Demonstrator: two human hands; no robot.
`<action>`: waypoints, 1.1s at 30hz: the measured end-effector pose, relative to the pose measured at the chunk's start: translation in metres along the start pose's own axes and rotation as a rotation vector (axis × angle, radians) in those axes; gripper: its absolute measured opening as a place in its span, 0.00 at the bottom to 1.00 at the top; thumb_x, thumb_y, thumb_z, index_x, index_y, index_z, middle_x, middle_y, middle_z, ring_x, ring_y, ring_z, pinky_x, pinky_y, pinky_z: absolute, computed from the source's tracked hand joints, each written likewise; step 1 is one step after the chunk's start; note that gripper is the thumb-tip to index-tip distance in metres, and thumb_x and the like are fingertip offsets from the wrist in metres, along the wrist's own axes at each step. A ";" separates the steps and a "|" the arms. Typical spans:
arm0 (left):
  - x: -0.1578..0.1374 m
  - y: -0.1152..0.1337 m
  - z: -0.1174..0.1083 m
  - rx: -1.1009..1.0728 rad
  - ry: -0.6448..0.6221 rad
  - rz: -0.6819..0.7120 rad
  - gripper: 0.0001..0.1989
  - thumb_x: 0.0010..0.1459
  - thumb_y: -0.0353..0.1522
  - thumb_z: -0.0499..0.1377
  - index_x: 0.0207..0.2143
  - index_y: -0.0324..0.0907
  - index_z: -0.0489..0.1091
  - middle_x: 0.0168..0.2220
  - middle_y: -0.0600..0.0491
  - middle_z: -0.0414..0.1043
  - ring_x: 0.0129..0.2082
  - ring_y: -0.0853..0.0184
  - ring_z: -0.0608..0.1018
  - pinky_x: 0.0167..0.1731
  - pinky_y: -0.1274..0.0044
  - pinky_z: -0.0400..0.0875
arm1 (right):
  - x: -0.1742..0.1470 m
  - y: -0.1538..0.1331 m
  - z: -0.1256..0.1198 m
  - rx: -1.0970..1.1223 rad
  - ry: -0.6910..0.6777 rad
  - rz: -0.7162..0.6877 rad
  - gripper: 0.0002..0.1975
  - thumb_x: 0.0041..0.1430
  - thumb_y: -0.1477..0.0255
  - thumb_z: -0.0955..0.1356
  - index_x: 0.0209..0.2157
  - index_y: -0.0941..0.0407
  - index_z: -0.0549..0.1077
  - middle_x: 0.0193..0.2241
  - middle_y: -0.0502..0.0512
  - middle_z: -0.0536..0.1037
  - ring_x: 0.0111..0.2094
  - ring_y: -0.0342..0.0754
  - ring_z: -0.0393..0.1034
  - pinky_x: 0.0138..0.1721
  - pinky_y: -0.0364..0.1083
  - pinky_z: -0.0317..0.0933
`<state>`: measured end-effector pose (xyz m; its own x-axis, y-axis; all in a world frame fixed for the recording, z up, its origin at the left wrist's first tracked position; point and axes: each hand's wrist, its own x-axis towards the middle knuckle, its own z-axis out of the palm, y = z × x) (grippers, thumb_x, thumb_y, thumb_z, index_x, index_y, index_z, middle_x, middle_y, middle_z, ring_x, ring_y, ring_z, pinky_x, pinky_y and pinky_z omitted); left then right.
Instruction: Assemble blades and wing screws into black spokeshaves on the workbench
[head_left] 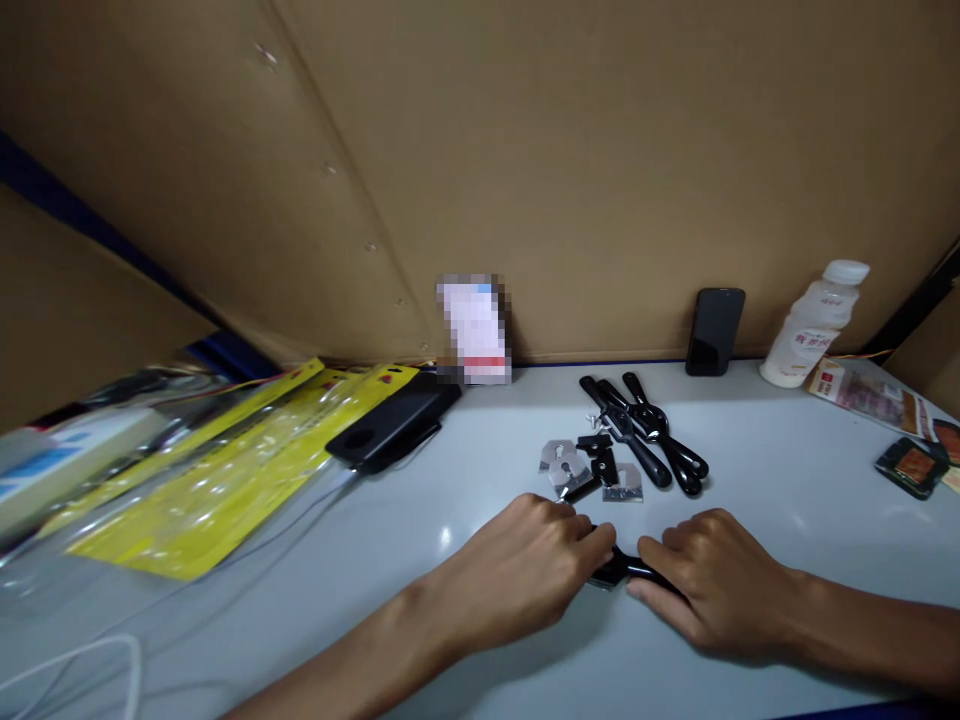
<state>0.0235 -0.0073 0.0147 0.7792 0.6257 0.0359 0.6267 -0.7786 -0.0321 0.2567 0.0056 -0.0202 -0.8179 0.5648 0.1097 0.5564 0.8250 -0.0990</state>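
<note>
Near front edge of desk [814,525], left hand [534,560] closed on black tool [618,567], right hand [712,580] wrapped round its handle [651,573]; good control likely needed handle kept still.

The left hand [529,560] at lower centre and the right hand [716,580] at lower right are bare, with rounded knuckles, slim wrists and equally bare, smooth forearms [375,650].

On the table [382,525], plates [568,478] lie left of the tools [649,461]; packets [217,490] lie farther left, the bottle [804,340] right.
</note>
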 end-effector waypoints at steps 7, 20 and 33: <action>0.004 -0.005 0.000 0.027 0.060 -0.162 0.09 0.60 0.22 0.52 0.28 0.41 0.64 0.21 0.55 0.70 0.16 0.70 0.69 0.18 0.74 0.49 | -0.002 0.002 0.002 -0.020 0.048 -0.021 0.18 0.71 0.62 0.57 0.32 0.56 0.70 0.20 0.52 0.75 0.18 0.43 0.59 0.26 0.49 0.37; 0.002 0.000 0.006 0.088 0.105 0.118 0.09 0.58 0.19 0.51 0.31 0.41 0.62 0.24 0.54 0.71 0.20 0.68 0.71 0.22 0.73 0.58 | 0.000 0.000 0.000 -0.049 0.034 -0.054 0.20 0.72 0.61 0.57 0.31 0.57 0.70 0.20 0.52 0.75 0.18 0.42 0.60 0.26 0.49 0.37; 0.001 -0.012 0.001 -0.022 -0.009 -0.029 0.11 0.49 0.18 0.52 0.29 0.42 0.63 0.22 0.55 0.69 0.18 0.69 0.67 0.19 0.73 0.53 | -0.002 -0.005 -0.001 -0.097 0.052 0.017 0.18 0.70 0.63 0.59 0.31 0.55 0.71 0.20 0.52 0.75 0.18 0.44 0.61 0.27 0.49 0.36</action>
<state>0.0163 0.0027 0.0141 0.7608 0.6484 0.0279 0.6488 -0.7609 -0.0091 0.2558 -0.0001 -0.0192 -0.8010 0.5767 0.1605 0.5835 0.8121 -0.0054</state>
